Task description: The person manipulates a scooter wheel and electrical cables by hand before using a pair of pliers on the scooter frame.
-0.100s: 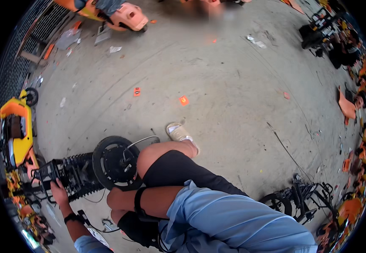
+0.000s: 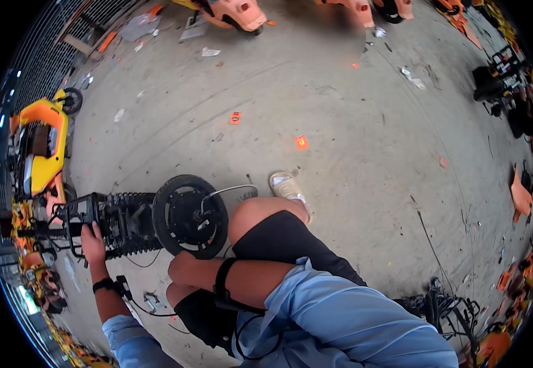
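**Heavy, stiff black frame (image 2: 125,222) with a wheel (image 2: 188,214) at one end**

Lies along the floor (image 2: 364,129), left of the middle of the view, with the wheel at the right-hand end, near the bent knee (image 2: 251,218), and its flat face toward the camera. Touched at the far left end by the left hand (image 2: 92,241), with fingers laid over the dark end of the frame; cannot tell a closed wrap from a light rest. Close at the wheel's lower edge to the right hand (image 2: 191,271), with fingers out of sight; cannot tell wide from narrow, nor touching from just beside.

Likely weighty, above all toward the wheel, judging by the broad hub (image 2: 194,223); expect an uneven balance. Probably rigid along its length, with give only at the springs (image 2: 132,248) and the rubber tyre (image 2: 183,180). Perhaps greasy in places, though too dark to judge.

Best held by the solid left end and by the tyre. Keep fingers out of the springs, liable to pinch, and avoid tugging the curved grey cable (image 2: 229,188), seemingly the most fragile part.
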The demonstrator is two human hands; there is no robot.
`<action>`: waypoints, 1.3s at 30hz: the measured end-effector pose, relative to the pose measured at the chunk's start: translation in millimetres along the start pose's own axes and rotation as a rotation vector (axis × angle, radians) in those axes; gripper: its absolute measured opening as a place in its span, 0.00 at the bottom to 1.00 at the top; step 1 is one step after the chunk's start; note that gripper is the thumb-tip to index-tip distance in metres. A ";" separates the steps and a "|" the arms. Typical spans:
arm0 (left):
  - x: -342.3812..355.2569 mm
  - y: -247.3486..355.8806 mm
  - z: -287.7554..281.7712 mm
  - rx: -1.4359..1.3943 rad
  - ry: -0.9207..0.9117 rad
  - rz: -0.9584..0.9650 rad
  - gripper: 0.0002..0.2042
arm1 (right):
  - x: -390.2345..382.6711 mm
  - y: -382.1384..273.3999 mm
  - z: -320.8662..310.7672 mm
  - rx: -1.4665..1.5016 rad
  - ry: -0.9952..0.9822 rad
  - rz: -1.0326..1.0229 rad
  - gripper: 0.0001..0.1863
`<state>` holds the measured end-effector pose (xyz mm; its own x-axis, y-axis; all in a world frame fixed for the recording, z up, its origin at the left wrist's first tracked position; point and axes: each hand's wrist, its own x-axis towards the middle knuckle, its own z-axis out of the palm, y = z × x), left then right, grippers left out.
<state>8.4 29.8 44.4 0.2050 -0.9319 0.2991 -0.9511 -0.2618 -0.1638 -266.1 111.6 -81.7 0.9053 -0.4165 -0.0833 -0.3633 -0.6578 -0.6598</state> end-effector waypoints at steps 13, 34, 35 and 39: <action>-31.2 -11.2 -1.2 -0.118 0.061 -0.231 0.17 | -11.1 -21.7 -10.4 0.003 -0.283 -0.057 0.12; -23.2 -5.6 -12.5 -0.063 -0.052 -0.423 0.24 | -55.6 9.6 1.3 -0.155 -0.205 0.149 0.13; -21.6 -0.6 -12.6 -0.059 -0.066 -0.440 0.25 | -58.1 11.3 -1.7 -0.179 -0.257 0.147 0.13; -19.7 -1.5 -16.4 -0.045 -0.075 -0.458 0.26 | -59.3 -4.3 -1.6 -0.168 -0.293 0.109 0.13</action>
<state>2.0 52.7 54.2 0.6209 -0.7387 0.2623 -0.7673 -0.6412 0.0105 -318.6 138.1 -72.8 0.8749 -0.3087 -0.3731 -0.4706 -0.7236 -0.5049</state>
